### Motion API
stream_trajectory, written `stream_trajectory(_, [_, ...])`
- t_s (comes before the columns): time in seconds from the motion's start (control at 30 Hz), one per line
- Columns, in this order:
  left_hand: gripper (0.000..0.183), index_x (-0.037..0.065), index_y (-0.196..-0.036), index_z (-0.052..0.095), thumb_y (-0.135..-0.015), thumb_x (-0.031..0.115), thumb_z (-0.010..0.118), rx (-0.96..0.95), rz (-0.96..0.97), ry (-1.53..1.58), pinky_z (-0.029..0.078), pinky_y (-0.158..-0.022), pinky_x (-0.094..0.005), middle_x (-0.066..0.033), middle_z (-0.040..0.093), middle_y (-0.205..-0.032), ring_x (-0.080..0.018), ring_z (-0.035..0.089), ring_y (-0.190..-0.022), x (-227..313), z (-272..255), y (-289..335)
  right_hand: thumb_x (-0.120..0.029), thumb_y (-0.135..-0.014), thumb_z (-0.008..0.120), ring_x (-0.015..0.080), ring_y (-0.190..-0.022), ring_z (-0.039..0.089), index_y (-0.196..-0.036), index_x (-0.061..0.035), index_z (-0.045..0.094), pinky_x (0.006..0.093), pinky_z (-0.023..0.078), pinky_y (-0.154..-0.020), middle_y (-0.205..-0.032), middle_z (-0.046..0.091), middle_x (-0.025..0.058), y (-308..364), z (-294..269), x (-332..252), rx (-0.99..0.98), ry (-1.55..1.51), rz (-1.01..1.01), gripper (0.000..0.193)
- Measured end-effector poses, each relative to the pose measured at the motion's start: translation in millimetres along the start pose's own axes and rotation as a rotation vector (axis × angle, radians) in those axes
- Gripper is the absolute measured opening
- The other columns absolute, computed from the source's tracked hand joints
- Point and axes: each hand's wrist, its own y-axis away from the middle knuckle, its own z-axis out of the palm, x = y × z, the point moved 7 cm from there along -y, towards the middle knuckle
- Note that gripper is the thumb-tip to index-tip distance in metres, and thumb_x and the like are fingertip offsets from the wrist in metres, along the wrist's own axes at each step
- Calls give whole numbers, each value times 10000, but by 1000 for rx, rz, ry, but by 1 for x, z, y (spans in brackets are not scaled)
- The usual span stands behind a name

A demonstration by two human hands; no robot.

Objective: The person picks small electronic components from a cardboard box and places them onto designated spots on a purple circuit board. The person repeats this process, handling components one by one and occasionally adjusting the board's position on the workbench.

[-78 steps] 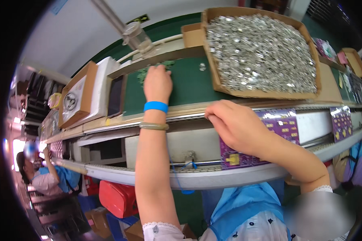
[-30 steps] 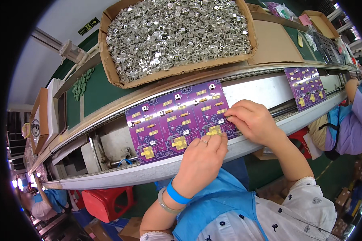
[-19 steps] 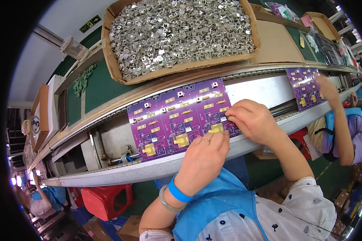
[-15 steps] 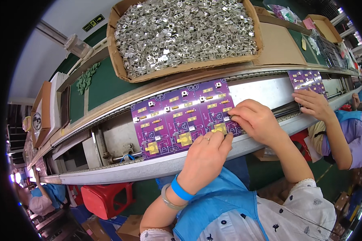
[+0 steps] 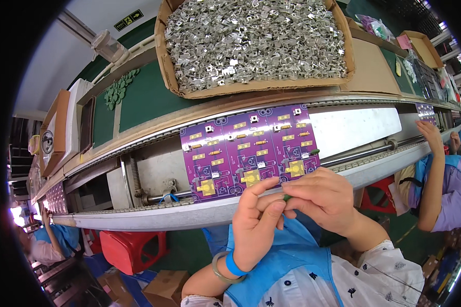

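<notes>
A purple circuit board (image 5: pixel 248 148) lies across the rails of the line before me, with small resistors, square metal parts and yellow areas on it. Near its right edge a small green disc-shaped component (image 5: pixel 315 152) sits tilted. Just off the board's front edge my two hands meet. My right hand (image 5: pixel 325 199) pinches another green component (image 5: pixel 287 197) between thumb and fingertips. Against it, the fingers of my left hand (image 5: pixel 256 220) are closed, thumb to index; what lies inside them is hidden.
A cardboard box (image 5: pixel 271 86) heaped with small metal clips stands behind the line. Several green components (image 5: pixel 120 91) lie on the green surface at far left. At right a co-worker's hand (image 5: pixel 429 134) is at another purple board (image 5: pixel 426 113). A red stool (image 5: pixel 128 250) stands below left.
Both hands have drawn back from the board toward me and come together. A green component now shows where my right hand was. The co-worker's board has moved farther right.
</notes>
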Motion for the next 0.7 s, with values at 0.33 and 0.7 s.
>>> stream_trajectory(0.33, [194,57,-1062,712,-878,119,715,-87,581,-1190,479,-658,-359,-86,563,-844,-252,579,-765,36,-6,-8,-58,-805,737,278,-819,675,-1061,-79,718,364,550,-680,-906,690,87,-35,8,23,-68,287,59,257])
stream_trajectory(0.7, [469,96,-1166,745,-800,388,755,-109,650,-1504,453,-657,-350,-34,439,-819,-204,501,-747,21,-6,-13,-86,-748,685,270,-805,666,-948,-42,686,386,525,-690,-843,663,95,-42,30,26,-168,492,-74,205])
